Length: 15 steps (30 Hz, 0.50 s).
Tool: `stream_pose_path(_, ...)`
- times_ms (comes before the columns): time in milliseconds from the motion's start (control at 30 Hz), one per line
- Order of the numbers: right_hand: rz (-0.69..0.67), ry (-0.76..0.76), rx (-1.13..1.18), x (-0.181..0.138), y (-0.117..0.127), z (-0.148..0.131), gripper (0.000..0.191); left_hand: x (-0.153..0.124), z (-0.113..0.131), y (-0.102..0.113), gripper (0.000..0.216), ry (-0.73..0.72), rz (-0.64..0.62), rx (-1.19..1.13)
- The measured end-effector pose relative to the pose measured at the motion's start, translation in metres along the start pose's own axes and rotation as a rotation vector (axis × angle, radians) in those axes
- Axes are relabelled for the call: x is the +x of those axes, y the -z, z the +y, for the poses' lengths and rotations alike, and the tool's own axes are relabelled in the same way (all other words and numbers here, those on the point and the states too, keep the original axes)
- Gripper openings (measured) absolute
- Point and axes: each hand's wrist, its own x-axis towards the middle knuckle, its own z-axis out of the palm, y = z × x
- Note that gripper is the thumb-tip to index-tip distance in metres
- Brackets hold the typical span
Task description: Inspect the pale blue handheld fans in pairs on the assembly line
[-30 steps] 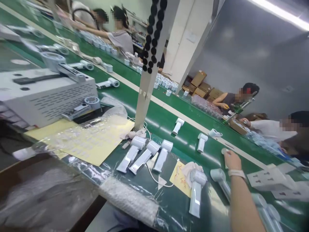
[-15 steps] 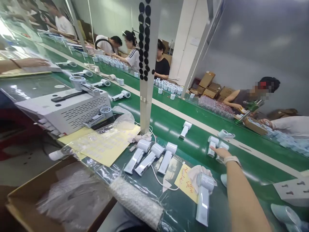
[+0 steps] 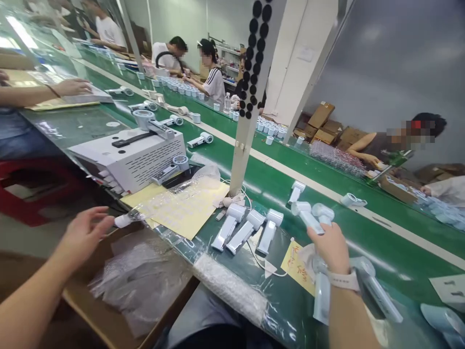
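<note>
My right hand (image 3: 331,246), with a white band at the wrist, is closed around two pale blue handheld fans above the near side of the green belt. One fan (image 3: 307,216) tilts left and the other fan head (image 3: 323,212) rises above my fingers. Beneath my right wrist lies another fan (image 3: 321,295), partly covered by a cloth. Three more fans (image 3: 251,231) rest side by side on the near table. My left hand (image 3: 84,233) hovers over the cardboard box's left side, fingers apart and holding nothing, near a white bottle-like end (image 3: 123,221).
A cardboard box (image 3: 82,306) holds clear plastic bags. Bubble wrap (image 3: 230,287) lies along the table edge. A white metal post (image 3: 244,155) stands beside the belt (image 3: 276,174). A white box-shaped device (image 3: 145,157) sits left. Co-workers sit across the belt; another person's hand (image 3: 74,87) is at far left.
My right hand has picked up two fans from the belt and drawn them nearer and left. My left hand has come into view. The view has shifted left.
</note>
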Motion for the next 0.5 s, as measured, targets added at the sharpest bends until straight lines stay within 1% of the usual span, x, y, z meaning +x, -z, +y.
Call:
stream_pose_path(33,0.047,0.002,-0.026,-0.014,-0.004,-0.01,0.04,-0.001,0.004,-0.011,0.039,0.06,-0.014,-0.07)
stream_pose_path(100,0.095,0.003,-0.093,-0.037,-0.012,-0.026,0.037,-0.005,0.015,-0.031,0.039,0.175,-0.037,-0.213)
stream_pose_path(167,0.122,0.044,-0.158,-0.054,-0.02,-0.034,0.034,-0.01,0.025,-0.041,0.037,0.209,-0.034,-0.313)
stream_pose_path(200,0.136,0.079,-0.183,-0.061,-0.025,-0.035,0.035,-0.011,0.03,-0.042,0.035,0.198,-0.013,-0.348)
stream_pose_path(233,0.153,0.118,-0.204,-0.066,-0.031,-0.034,0.036,-0.011,0.035,-0.039,0.034,0.174,0.011,-0.369)
stream_pose_path(300,0.185,0.196,-0.237,-0.075,-0.046,-0.031,0.041,-0.005,0.046,-0.026,0.032,0.12,0.094,-0.341)
stream_pose_path(367,0.192,0.262,-0.254,-0.083,-0.065,-0.028,0.047,0.007,0.062,-0.008,0.033,0.073,0.211,-0.241)
stream_pose_path(433,0.19,0.297,-0.219,-0.09,-0.086,-0.022,0.051,0.022,0.082,0.011,0.037,0.002,0.288,-0.097)
stream_pose_path(467,0.183,0.31,-0.176,-0.093,-0.096,-0.018,0.053,0.03,0.093,0.018,0.039,-0.05,0.278,-0.041)
stream_pose_path(500,0.173,0.324,-0.119,-0.096,-0.106,-0.011,0.055,0.038,0.104,0.023,0.041,-0.102,0.229,0.01)
